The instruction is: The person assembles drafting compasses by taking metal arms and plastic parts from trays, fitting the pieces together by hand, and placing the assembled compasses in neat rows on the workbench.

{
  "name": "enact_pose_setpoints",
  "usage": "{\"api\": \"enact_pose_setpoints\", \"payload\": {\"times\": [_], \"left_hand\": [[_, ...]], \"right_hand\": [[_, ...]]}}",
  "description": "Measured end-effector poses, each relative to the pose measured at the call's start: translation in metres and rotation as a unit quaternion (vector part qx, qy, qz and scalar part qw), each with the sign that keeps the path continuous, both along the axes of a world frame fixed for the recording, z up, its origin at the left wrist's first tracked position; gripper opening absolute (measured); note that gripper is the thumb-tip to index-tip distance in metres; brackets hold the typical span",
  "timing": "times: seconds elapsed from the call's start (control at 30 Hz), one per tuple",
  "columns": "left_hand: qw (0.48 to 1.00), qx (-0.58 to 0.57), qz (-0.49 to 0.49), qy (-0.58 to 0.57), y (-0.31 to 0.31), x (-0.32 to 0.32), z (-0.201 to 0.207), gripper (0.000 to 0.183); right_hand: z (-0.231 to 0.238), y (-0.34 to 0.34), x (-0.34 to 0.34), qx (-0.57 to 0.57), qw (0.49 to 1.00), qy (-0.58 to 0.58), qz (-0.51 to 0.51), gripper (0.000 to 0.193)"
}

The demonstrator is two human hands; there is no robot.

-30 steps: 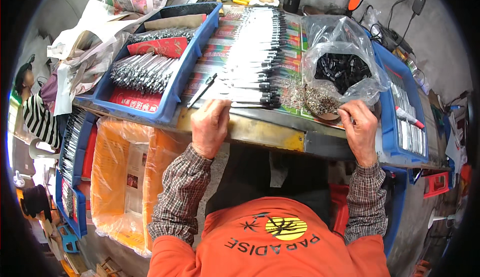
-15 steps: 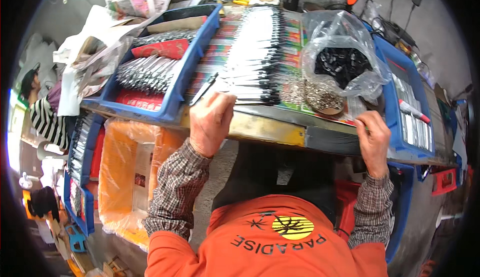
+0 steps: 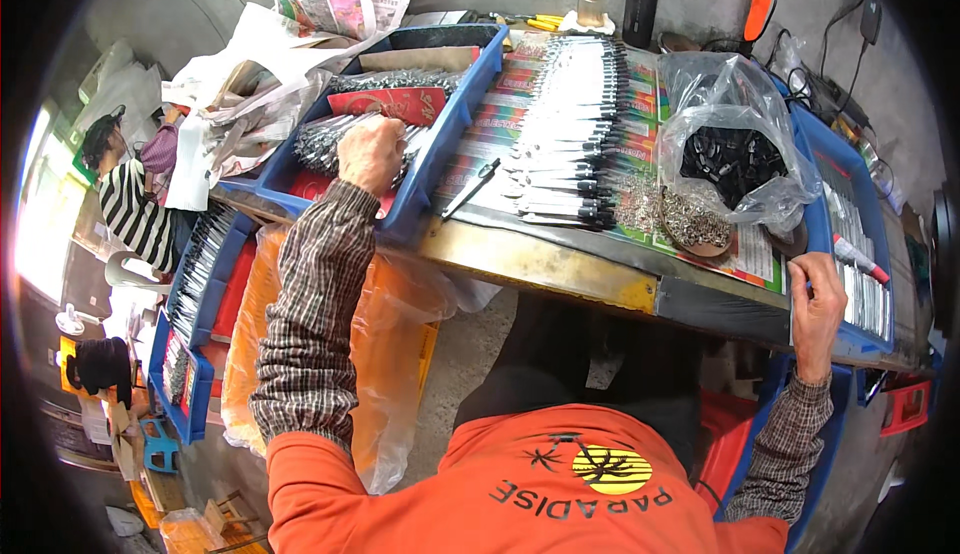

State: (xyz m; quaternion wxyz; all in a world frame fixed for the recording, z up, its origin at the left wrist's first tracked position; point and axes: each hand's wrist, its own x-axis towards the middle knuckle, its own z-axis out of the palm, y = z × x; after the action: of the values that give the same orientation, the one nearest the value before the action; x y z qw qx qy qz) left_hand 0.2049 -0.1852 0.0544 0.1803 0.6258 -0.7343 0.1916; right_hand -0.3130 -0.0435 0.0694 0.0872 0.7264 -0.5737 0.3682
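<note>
Blue hard plastic, straight-walled: tray (image 3: 455,129) under the left hand (image 3: 372,157). Slim clear-and-black pens (image 3: 322,142) heaped inside, just left of the left knuckles; glossy red card (image 3: 422,105) just beyond. Left fingers curled tight, tips hidden; cannot tell whether pinching a pen. Right hand (image 3: 817,304): fingers bent inward beside the worn table edge (image 3: 725,309); cannot tell whether gripping anything. Between both hands' fingers: long row of white pens (image 3: 565,134), black ends rightward; single pen (image 3: 470,190) slanted, nearer the left fingers. Beyond right fingers, leftward: crinkled clear bag (image 3: 715,84) of glossy black parts (image 3: 735,164), shiny metal bits (image 3: 697,226) heaped nearby. Just right: second blue tray (image 3: 868,340). Well left of left fingers: crumpled newspaper (image 3: 340,4). In the way: tray's raised wall, between left fingers and single pen.
</note>
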Motion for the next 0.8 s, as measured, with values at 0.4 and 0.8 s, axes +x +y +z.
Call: {"api": "enact_pose_setpoints", "payload": {"times": [0.4, 0.8], "left_hand": [[0.993, 0.059, 0.072, -0.066, -0.035, -0.009, -0.005, 0.014], [0.99, -0.108, -0.017, -0.089, -0.051, 0.057, -0.054, 0.01]], "right_hand": [[0.005, 0.005, -0.003, 0.005, 0.999, 0.01, -0.031, 0.004], [0.035, -0.016, -0.08, -0.061, 0.982, 0.057, -0.168, 0.01]]}}
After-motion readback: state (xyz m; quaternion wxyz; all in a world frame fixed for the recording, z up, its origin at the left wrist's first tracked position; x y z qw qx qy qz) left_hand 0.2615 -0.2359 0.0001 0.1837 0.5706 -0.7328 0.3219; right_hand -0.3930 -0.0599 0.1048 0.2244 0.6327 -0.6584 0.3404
